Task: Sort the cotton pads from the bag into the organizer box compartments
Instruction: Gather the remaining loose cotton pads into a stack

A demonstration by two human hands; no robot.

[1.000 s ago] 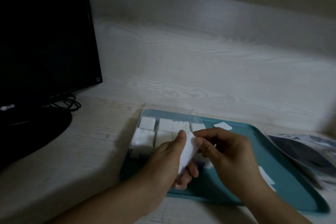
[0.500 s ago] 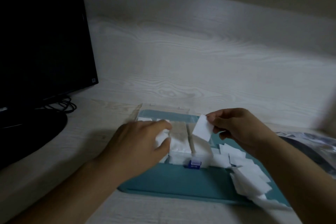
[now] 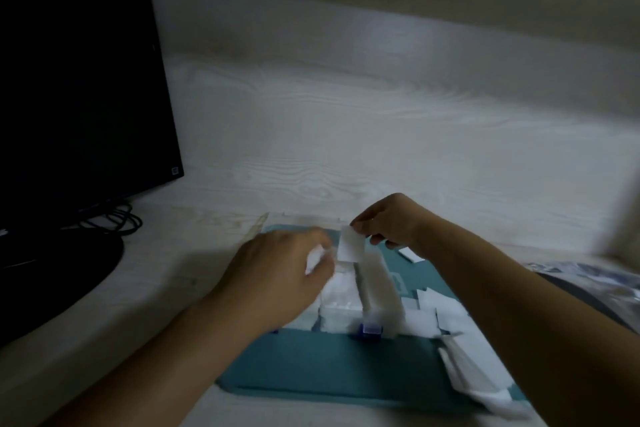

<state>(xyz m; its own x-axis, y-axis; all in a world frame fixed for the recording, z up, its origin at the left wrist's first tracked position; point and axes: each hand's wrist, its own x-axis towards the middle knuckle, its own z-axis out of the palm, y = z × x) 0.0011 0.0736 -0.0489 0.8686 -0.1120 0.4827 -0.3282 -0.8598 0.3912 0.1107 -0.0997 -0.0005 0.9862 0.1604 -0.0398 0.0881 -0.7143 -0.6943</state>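
We see a white cotton pad pinched by its top edge in the right hand, hanging just above the clear organizer box on the teal tray. The left hand curls around another pad over the box's left compartments. Loose pads lie at the tray's right; a black monitor stands on the table.

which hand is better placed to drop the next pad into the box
Right. The right hand already pinches a cotton pad just above the organizer box. The left hand rests on the pads in the box.
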